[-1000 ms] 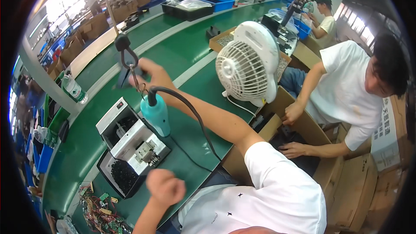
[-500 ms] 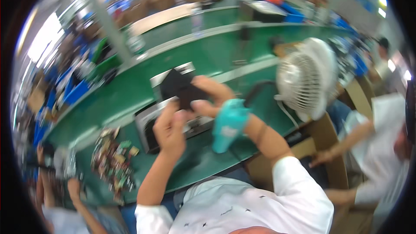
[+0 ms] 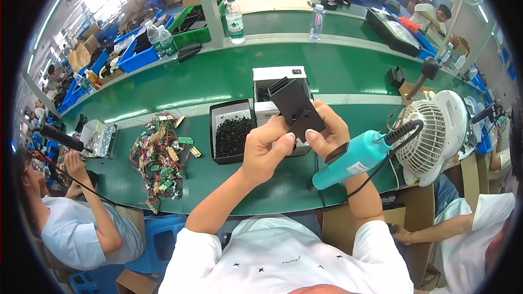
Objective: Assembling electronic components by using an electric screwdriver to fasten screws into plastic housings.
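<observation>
A black plastic housing with a bracket-like lower part is held up in front of me by both hands. My left hand pinches its lower left side between thumb and fingers. On its right, my right hand grips the lower edge. A teal electric screwdriver with a black coiled cord lies across my right wrist; whether the hand touches it I cannot tell. Behind the housing is a white device with a black switch, partly hidden. A black tray of small black screws stands left of it.
Wired circuit boards lie heaped on the green bench. A white fan stands at the right. Water bottles line the shelf behind. A person works at the left; another person's arm reaches into a cardboard box.
My view has swung and steadied, so the bench scene sits differently in the picture. The black housing is tilted another way, still in both hands.
</observation>
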Demonstrator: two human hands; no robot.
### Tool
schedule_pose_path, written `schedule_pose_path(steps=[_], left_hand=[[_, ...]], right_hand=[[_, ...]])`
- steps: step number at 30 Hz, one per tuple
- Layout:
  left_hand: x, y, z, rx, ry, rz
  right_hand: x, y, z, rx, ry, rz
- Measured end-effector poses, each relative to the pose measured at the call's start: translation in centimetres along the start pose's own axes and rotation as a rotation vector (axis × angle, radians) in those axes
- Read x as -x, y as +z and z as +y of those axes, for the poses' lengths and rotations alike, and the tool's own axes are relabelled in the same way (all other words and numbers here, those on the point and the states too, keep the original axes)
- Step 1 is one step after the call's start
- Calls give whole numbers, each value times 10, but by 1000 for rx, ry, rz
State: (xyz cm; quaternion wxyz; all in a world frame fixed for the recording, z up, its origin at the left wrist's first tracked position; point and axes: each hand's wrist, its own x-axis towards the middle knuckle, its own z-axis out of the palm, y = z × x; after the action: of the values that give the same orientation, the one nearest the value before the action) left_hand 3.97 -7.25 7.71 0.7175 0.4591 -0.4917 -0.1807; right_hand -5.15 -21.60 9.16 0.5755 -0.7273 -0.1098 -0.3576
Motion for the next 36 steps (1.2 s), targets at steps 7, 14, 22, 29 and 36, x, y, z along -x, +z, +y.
schedule_pose_path(steps=[7, 14, 22, 29, 36], left_hand=[[1, 8, 10, 83, -77, 130], [17, 1, 11, 104, -110, 137], [88, -31, 38, -79, 10, 358], [113, -12, 1, -145, -293, 405], [117, -5, -37, -253, -358, 376]], right_hand=[[6, 3, 2, 37, 11, -20], [10, 13, -1, 27, 83, -63], [9, 5, -8, -515, 232, 224], [37, 19, -5, -500, 321, 134], [-16, 46, 15, -377, -42, 211]])
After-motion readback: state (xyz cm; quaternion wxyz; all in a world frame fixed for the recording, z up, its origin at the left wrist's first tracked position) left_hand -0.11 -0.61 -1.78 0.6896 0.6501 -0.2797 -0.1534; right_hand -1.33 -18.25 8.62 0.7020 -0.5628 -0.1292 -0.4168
